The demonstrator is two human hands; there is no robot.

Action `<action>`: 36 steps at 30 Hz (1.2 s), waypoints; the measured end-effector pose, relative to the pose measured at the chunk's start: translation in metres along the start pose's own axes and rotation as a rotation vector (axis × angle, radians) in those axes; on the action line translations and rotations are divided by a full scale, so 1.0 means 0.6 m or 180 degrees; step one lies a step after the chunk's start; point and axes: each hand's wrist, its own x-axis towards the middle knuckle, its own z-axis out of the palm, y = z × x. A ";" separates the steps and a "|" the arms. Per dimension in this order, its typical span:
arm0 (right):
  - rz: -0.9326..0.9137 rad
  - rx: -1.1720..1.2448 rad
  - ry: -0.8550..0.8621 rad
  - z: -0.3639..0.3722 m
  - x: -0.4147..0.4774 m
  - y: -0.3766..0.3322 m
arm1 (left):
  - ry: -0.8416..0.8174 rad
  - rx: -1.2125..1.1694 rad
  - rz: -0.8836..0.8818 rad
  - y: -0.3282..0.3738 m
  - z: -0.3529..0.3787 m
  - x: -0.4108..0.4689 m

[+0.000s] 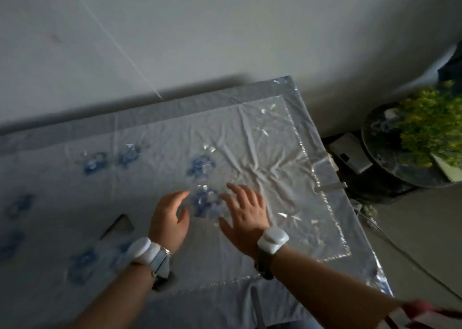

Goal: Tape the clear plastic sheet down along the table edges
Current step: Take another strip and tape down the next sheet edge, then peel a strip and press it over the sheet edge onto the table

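Note:
A crinkled clear plastic sheet lies over a pale cloth with blue flowers that covers the table. My left hand hovers low over the sheet with its fingers curved and apart, holding nothing. My right hand rests flat on the plastic, fingers spread. Both hands flank one blue flower print. A strip of tape crosses the sheet's right edge at the table side. Both wrists wear white bands.
A small dark wedge-shaped object lies on the cloth left of my left hand. A round dark stool with yellow-green flowers stands right of the table. A grey box and cables sit on the floor there. A wall runs behind the table.

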 end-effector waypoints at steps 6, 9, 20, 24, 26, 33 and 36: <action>-0.0592 -0.0557 -0.1064 0.115 0.026 -0.140 | 0.0208 0.0334 -0.0289 -0.127 -0.106 -0.079; -0.0626 -0.0839 -0.1172 0.136 0.022 -0.140 | 0.0251 0.0444 -0.0452 -0.174 -0.118 -0.091; -0.0601 -0.0990 -0.0951 0.134 0.025 -0.146 | 0.0185 0.0398 -0.0944 -0.267 -0.134 -0.076; -0.0561 -0.0978 -0.0968 0.136 0.023 -0.149 | 0.0103 -0.0092 -0.1105 -0.269 -0.147 -0.066; -0.0465 -0.0892 -0.1064 0.133 0.024 -0.156 | 0.0237 -0.0262 -0.1067 -0.260 -0.156 -0.056; 0.1586 0.1561 -0.0657 0.083 0.072 -0.202 | 0.0291 -0.0658 -0.0279 -0.171 -0.146 0.002; 0.1980 0.1955 -0.0419 0.055 0.112 -0.203 | 0.0287 -0.0628 0.0178 -0.128 -0.131 0.022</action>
